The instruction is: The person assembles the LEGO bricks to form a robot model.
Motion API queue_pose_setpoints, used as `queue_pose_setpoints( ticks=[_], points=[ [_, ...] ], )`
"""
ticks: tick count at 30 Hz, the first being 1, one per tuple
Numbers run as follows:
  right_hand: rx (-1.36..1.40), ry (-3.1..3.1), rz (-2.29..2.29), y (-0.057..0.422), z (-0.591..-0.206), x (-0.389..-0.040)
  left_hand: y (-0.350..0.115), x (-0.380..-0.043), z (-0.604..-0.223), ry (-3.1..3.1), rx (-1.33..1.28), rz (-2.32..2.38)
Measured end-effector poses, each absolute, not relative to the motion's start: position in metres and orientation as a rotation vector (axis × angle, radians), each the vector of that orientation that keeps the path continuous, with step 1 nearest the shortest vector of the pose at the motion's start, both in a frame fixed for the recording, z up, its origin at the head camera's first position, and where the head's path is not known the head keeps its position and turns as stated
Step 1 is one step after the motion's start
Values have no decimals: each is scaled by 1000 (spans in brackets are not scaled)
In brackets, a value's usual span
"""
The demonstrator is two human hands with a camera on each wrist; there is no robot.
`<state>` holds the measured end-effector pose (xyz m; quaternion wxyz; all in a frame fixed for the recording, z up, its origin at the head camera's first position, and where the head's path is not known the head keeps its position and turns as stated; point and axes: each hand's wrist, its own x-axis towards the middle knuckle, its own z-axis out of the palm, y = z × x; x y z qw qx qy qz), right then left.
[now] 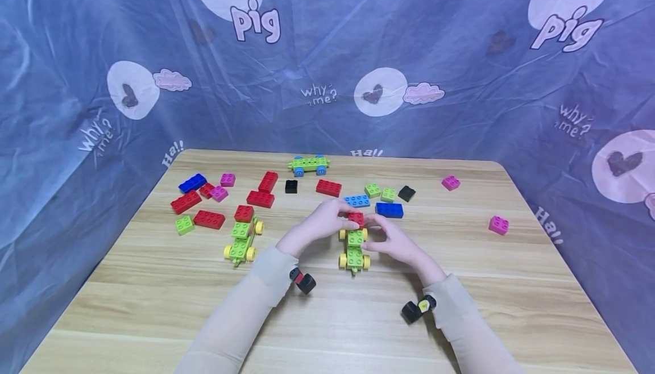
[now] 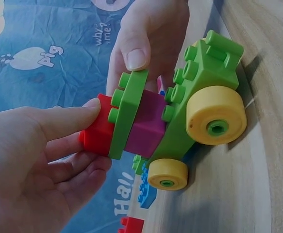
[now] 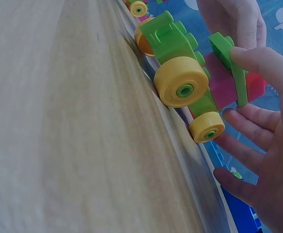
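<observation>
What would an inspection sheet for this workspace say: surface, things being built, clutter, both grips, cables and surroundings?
Surface: pale wood-grain tabletop, toy bricks spread across it.
Job's things: lime-green plastic car base with yellow wheels, carrying, from bottom to top, a purple plastic block, a lime-green plastic plate and a red plastic brick.
Clutter: similar yellow-wheeled plastic car at left; lime-green plastic chassis with blue wheels at the back; loose plastic bricks in red, blue, pink, green and black.
Left grip, a bare hand: pinches the red brick.
Right grip, a bare hand: holds the plate.
Cables: nothing seen.
Surroundings: blue printed cloth backdrop.
</observation>
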<state>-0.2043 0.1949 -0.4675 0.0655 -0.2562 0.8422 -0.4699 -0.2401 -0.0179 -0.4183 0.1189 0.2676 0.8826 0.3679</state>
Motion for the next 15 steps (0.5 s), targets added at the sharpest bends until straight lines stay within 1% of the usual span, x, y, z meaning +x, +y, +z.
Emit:
queue_pose_setpoints(
  ticks=[7, 15],
  points=[
    [-761, 2542, -1418, 196, -470, -205, -18, -239, -420, 2604, 781, 1070],
    [-786, 2534, -1425, 195, -470, -205, -18, -235, -420, 2608, 691, 1083]
  ],
)
